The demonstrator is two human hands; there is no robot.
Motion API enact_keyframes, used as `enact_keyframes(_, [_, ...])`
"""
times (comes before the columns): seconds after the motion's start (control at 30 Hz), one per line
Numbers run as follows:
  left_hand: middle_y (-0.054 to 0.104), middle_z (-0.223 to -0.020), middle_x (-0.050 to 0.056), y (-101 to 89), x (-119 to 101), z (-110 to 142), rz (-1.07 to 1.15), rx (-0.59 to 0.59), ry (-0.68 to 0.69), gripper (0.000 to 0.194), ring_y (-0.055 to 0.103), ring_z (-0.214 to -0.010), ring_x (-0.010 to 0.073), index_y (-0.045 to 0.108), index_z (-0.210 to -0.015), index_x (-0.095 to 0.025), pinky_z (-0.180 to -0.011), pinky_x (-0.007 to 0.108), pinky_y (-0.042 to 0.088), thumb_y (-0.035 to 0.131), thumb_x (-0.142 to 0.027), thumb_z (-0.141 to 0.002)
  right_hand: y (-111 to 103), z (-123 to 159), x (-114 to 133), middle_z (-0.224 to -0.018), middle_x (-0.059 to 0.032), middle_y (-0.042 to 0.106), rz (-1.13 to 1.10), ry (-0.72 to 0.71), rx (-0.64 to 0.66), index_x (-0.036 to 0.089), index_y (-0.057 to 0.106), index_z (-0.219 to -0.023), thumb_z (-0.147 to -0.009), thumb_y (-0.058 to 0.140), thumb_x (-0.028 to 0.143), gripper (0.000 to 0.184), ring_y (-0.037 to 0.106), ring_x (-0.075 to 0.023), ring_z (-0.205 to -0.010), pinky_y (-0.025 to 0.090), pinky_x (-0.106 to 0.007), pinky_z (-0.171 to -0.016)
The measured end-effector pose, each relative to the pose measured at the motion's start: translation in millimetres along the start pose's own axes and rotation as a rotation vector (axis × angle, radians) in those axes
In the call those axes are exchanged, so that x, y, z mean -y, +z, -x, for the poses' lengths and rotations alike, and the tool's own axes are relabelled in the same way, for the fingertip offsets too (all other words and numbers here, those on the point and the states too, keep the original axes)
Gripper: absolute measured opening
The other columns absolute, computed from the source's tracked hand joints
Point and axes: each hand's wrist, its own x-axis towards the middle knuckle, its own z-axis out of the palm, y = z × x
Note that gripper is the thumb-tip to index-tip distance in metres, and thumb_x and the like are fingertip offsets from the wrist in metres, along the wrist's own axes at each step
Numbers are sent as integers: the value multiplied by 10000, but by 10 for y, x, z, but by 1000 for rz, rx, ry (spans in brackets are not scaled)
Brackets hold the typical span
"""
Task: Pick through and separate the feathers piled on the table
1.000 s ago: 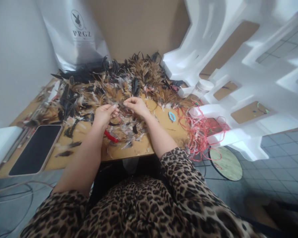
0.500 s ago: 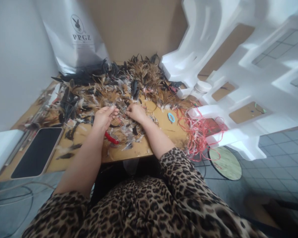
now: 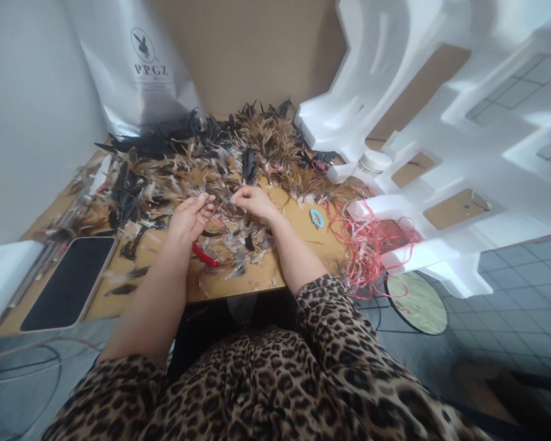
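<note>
Over a heap of brown, black and pale feathers (image 3: 202, 165), my left hand (image 3: 190, 215) is closed in a pinch, palm turned up, on what looks like a thin feather. My right hand (image 3: 253, 202) pinches the right end of the same slim, dark piece, thumb and forefinger together. Its detail is blurred between the fingertips. Just below my left wrist lies a red curved handle (image 3: 206, 255), partly covered by the wrist. Loose feather bits (image 3: 243, 242) are scattered on the tabletop under both hands.
A phone (image 3: 68, 283) lies at the left edge of the table (image 3: 319, 245). Right of my hands are a blue ring (image 3: 316, 218), tangled red strings (image 3: 370, 245), a white-lidded jar (image 3: 374, 162) and white foam packing (image 3: 422, 122). A silver bag (image 3: 142, 79) stands behind.
My right hand has lifted slightly and turned, moving a little away from the table's front. My left hand has shifted slightly left. A thin dark piece now shows between them.
</note>
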Motion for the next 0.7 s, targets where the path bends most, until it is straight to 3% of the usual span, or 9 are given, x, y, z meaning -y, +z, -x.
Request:
enact_keyframes(0.1, [682, -781, 36, -15, -3, -11, 23, 9, 7, 66, 568, -552, 29, 631, -755, -124, -474, 111, 417, 679, -158, -725, 60, 24, -7, -659, -6, 633, 213, -36, 131, 92, 667, -733, -672, 625, 268, 191, 507, -63, -587, 395, -190, -618])
enact_keyframes(0.2, [684, -764, 41, -36, 12, -28, 52, 23, 26, 46, 577, -543, 39, 634, -750, -112, -471, 122, 430, 667, -138, -732, 142, 53, -19, -686, -6, 652, 464, -70, 176, 108, 690, -759, -684, 591, 219, 167, 519, -65, -611, 377, -182, -627])
enact_keyframes(0.37, [689, -752, 45, -62, 31, -57, 78, 33, 40, 27, 588, -540, 51, 639, -751, -110, -470, 132, 443, 653, -132, -745, 255, 100, 19, -730, 12, 666, 689, -119, 192, 169, 697, -786, -699, 571, 260, 178, 533, -80, -640, 367, -190, -635])
enact_keyframes(0.53, [688, -760, 47, -86, 42, -80, 79, 53, 30, 33, 591, -541, 53, 651, -767, -106, -460, 132, 440, 650, -133, -749, 360, 149, 81, -733, -28, 672, 912, -30, 122, 201, 695, -756, -695, 586, 361, 203, 563, -145, -679, 371, -243, -618])
enact_keyframes(0.6, [689, -762, 48, -93, 43, -83, 87, 61, 32, 30, 592, -543, 53, 650, -770, -107, -464, 132, 443, 646, -132, -752, 370, 142, 70, -718, -37, 667, 889, -8, 81, 184, 687, -727, -708, 566, 313, 178, 562, -144, -671, 377, -247, -619])
enact_keyframes(0.7, [688, -758, 49, -93, 37, -77, 98, 73, 38, 25, 597, -553, 58, 648, -766, -110, -474, 135, 452, 641, -131, -756, 309, 98, 35, -673, -15, 647, 569, 2, 93, 142, 669, -714, -699, 571, 236, 137, 535, -97, -616, 389, -217, -614])
